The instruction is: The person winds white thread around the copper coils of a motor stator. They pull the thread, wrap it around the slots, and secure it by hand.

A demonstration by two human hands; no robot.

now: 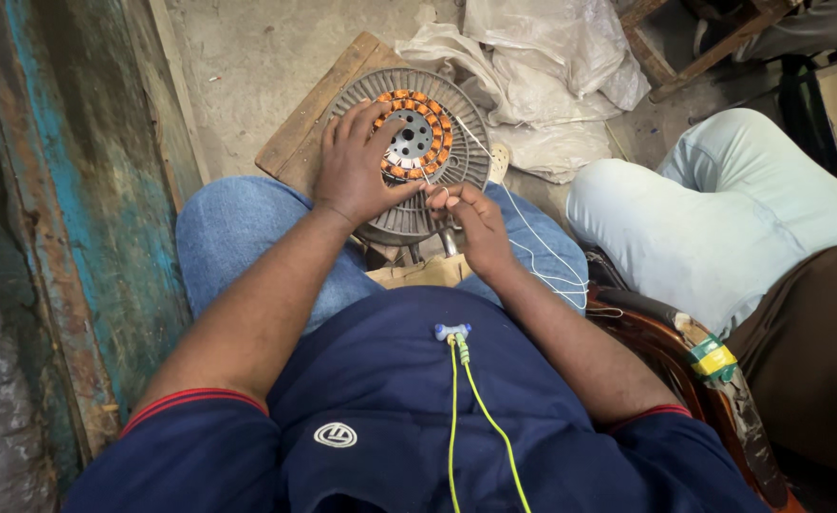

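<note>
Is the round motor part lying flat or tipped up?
Tipped up: the round motor part leans toward the camera, the left hand steadying its face.
</note>
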